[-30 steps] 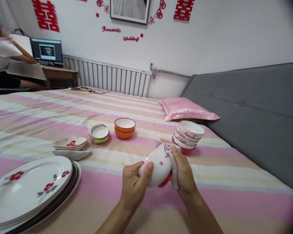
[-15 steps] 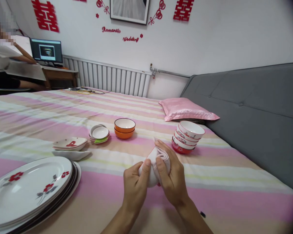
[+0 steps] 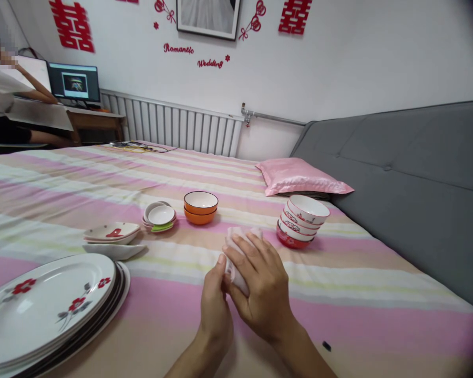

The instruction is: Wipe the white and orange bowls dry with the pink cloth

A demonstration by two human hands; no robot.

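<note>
A pale pink cloth [image 3: 232, 237] is spread over a small white bowl, which is almost wholly hidden by the cloth and my hands. From the left and below, my left hand [image 3: 216, 302] cups the bowl, its thumb pointing up along the side. My right hand [image 3: 263, 289] lies over the top with its fingers bent around the cloth, pressing it against the bowl. To the right of my hands leans a stack of white and red bowls [image 3: 302, 220]. Two orange bowls [image 3: 201, 210] sit stacked just beyond them.
At left are stacked flowered plates [image 3: 43, 299], shallow dishes [image 3: 112, 233] and small saucers [image 3: 160, 215] on the striped bedsheet [image 3: 161, 304]. A pink pillow [image 3: 303, 176] rests by the grey headboard [image 3: 394, 178]. A small black object [image 3: 327, 346] lies near my right forearm. Another person [image 3: 8, 100] sits far left.
My right hand has rolled over the top of the bowl, palm now down, with the cloth spread under its fingers. The bowl has turned and is mostly covered. The stacks stay put.
</note>
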